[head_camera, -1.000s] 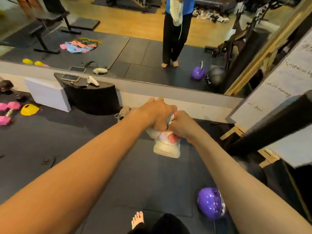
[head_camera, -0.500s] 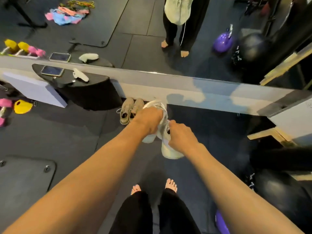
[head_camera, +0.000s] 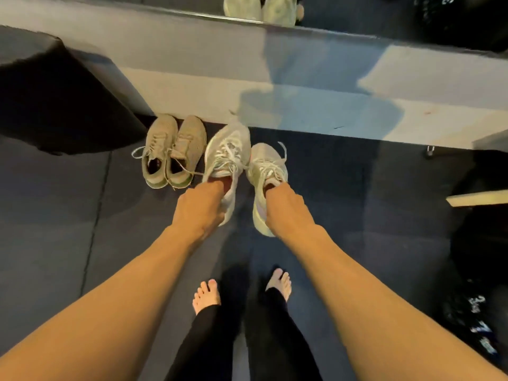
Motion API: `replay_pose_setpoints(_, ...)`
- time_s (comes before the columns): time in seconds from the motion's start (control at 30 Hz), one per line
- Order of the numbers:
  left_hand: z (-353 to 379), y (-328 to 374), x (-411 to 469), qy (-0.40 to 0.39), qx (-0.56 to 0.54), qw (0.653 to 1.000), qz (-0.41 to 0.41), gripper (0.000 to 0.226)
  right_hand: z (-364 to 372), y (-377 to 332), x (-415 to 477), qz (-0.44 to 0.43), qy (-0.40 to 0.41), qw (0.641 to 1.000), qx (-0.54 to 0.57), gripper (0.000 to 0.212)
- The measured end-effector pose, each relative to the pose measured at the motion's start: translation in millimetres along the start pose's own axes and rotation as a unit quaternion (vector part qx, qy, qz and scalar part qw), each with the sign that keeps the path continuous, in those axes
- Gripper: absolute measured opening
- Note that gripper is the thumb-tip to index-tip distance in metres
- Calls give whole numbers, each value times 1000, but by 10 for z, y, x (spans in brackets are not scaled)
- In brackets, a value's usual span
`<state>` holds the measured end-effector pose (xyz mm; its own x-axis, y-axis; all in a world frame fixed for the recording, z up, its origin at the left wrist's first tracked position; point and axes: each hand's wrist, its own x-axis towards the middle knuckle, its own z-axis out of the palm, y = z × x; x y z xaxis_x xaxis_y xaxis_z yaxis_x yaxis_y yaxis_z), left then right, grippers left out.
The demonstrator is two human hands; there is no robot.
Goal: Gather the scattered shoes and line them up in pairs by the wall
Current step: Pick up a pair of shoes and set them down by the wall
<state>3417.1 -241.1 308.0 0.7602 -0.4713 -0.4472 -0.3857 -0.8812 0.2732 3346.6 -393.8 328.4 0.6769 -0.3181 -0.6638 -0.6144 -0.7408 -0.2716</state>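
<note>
you've split the pair. a second ago both white sneakers were bunched together in your hands up at chest height, and half a second ago they were still pressed against each other. now there's one in each hand, lowered toward the floor mat (head_camera: 68,215) with toes pointing at the wall base (head_camera: 192,86).

your left hand (head_camera: 198,209) has its fingers curled into the opening of the left white sneaker (head_camera: 228,149), clamped on the collar. that shoe sits just beside the beige sneaker pair (head_camera: 176,149), which is already parked toes-in at the wall. your right hand (head_camera: 287,210) grips the right white sneaker (head_camera: 265,166) the same way, fingers tucked inside at the heel with the tips hidden. this one trails: its toe is further back from the wall than its mate's and it's angled slightly. a lace from the left shoe crosses to the right one. can't tell if either sole is flat on the mat yet.

for the task, this looks like the set-down step for the second pair. the left shoe seems nearly placed. the right probably needs a nudge forward and straightening so the toes line up. watch that the lace doesn't drag the shoes askew when you let go.
</note>
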Motion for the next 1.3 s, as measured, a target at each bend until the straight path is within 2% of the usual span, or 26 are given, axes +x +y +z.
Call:
replay_pose_setpoints(0.13, 861, -364, 586, -6, 7, 1000, -8, 19, 695, 200, 794, -14, 36, 999, 13, 39)
replay_pose_setpoints(0.27, 1462, -646, 1212, 42, 5, 999, -2, 21, 1189, 278, 1477, -87, 81, 991, -64, 28)
replay_pose_setpoints(0.4, 1721, -823, 1723, 66, 8, 998, 7, 20, 1516, 268, 2062, -84, 118, 988, -57, 25)
replay_pose_setpoints(0.63, 1958, -994, 2254, 90, -18, 995, -28, 22, 1767, 134, 2627, -79, 166, 982, -51, 18)
replay_pose_setpoints(0.7, 2004, -996, 2382, 74, -36, 995, -63, 24, 1813, 102, 2751, -100, 170, 979, -41, 25)
replay_pose_setpoints(0.77, 2057, -994, 2472, 25, -45, 994, -102, 26, 1856, 76, 2839, -114, 155, 980, -42, 33)
replay_pose_setpoints(0.83, 2105, -990, 2517, -6, -64, 990, -129, 29, 1850, 57, 2912, -83, 109, 990, -28, 38)
replay_pose_setpoints(0.9, 2102, -993, 2502, -15, -82, 986, -143, 30, 1826, 70, 2934, -45, 63, 997, -19, 42)
replay_pose_setpoints(1.0, 1998, -975, 2414, -16, -115, 984, -137, 34, 1719, 86, 2821, -33, 31, 996, -74, 43)
replay_pose_setpoints(1.07, 1839, -927, 2304, 9, -150, 979, -136, 34, 1584, 41, 2663, -56, 48, 993, -88, 40)
replay_pose_setpoints(1.2, 1219, -697, 1938, 93, -224, 961, -130, 28, 1039, -239, 2167, -88, 99, 991, -5, 34)
replay_pose_setpoints(1.3, 475, -417, 1557, 151, -192, 967, -79, 29, 365, -540, 1653, -114, 130, 984, 33, 32)
